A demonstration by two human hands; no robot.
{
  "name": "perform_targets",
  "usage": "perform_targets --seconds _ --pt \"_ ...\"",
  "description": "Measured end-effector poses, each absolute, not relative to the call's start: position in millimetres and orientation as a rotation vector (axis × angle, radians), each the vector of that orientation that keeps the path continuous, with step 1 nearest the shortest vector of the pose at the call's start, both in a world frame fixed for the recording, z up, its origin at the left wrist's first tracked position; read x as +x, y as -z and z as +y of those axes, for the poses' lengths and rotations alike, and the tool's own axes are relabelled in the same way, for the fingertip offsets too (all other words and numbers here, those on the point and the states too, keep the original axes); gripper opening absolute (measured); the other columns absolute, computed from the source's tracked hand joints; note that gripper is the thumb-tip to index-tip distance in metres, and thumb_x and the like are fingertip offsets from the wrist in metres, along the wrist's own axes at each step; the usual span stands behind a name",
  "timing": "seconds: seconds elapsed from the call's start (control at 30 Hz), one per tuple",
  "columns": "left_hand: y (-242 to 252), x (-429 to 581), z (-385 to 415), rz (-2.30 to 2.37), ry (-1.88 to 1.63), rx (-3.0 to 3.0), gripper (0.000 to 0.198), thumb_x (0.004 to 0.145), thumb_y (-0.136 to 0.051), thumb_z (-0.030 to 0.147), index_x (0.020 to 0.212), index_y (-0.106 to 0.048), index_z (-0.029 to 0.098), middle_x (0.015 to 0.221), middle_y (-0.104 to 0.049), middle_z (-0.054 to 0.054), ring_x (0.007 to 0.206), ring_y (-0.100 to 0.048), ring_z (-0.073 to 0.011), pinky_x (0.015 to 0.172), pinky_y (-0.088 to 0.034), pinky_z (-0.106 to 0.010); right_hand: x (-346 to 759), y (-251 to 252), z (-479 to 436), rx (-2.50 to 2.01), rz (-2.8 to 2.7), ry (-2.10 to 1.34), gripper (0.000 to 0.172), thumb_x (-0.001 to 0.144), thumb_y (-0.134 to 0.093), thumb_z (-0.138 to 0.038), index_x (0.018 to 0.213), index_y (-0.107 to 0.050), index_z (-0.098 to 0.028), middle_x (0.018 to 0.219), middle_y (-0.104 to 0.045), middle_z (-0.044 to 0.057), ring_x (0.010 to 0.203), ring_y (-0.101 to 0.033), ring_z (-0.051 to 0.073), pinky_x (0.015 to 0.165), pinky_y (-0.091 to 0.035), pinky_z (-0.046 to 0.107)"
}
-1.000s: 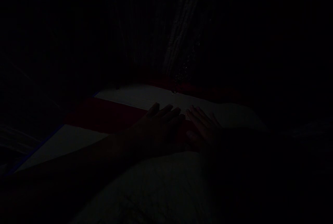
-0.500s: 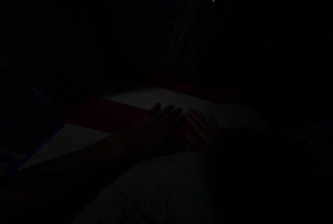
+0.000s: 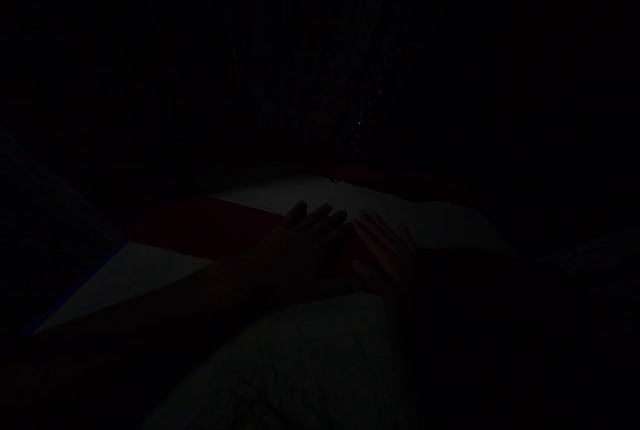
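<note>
The scene is very dark. A broad pale surface lies below me, looking flat and board-like, crossed by a dark red band and edged in blue at the left. What it is made of I cannot make out. My left hand rests palm down on it at the red band, fingers stretched out and apart. Close to its right, my right hand lies flat too, fingers extended towards the upper left. The fingertips of the two hands nearly meet. Neither hand shows anything held. My right forearm is lost in the dark.
A small shiny dark spot sits near the far edge of the pale surface, where a dim red strip runs. Beyond it are faint streaks and tiny bright glints against black. The surroundings are too dark to name.
Both hands stay in nearly the same place, shifted a few pixels lower in view with the surface. The bright glints beyond the far edge have changed position.
</note>
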State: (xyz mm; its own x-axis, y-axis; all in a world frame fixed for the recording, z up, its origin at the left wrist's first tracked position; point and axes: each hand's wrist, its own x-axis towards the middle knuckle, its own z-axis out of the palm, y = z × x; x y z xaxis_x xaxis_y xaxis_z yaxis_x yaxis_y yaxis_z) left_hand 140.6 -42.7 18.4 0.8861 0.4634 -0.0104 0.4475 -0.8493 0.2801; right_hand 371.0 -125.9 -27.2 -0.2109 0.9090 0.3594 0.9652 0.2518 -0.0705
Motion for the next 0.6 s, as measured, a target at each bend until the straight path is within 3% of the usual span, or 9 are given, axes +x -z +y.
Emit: perform_targets --seconds 0.3,0.6 --pt "-20.0 138.9 -44.0 0.684 -0.09 2.76 0.099 0.095 -0.031 0.085 0.168 -0.022 0.018 0.174 -0.014 -0.012 0.163 -0.007 -0.0341 0.131 -0.002 -0.065 374.9 26.4 -125.3 -1.706 -2.312 0.272 0.065 0.109 -0.024 -0.057 0.162 -0.036 -0.02 0.168 -0.029 0.005 0.157 -0.032 0.028 0.121 -0.029 0.073" --pt "-21.6 139.5 -43.6 0.69 -0.049 2.761 0.096 0.097 -0.033 0.082 0.168 -0.018 0.019 0.175 -0.01 -0.011 0.164 -0.005 -0.0331 0.131 -0.001 -0.064 366.8 28.8 -127.0 -1.721 -2.208 0.303 0.071 0.109 -0.015 -0.062 0.156 -0.045 -0.017 0.165 -0.036 0.005 0.154 -0.037 0.027 0.122 -0.028 0.071"
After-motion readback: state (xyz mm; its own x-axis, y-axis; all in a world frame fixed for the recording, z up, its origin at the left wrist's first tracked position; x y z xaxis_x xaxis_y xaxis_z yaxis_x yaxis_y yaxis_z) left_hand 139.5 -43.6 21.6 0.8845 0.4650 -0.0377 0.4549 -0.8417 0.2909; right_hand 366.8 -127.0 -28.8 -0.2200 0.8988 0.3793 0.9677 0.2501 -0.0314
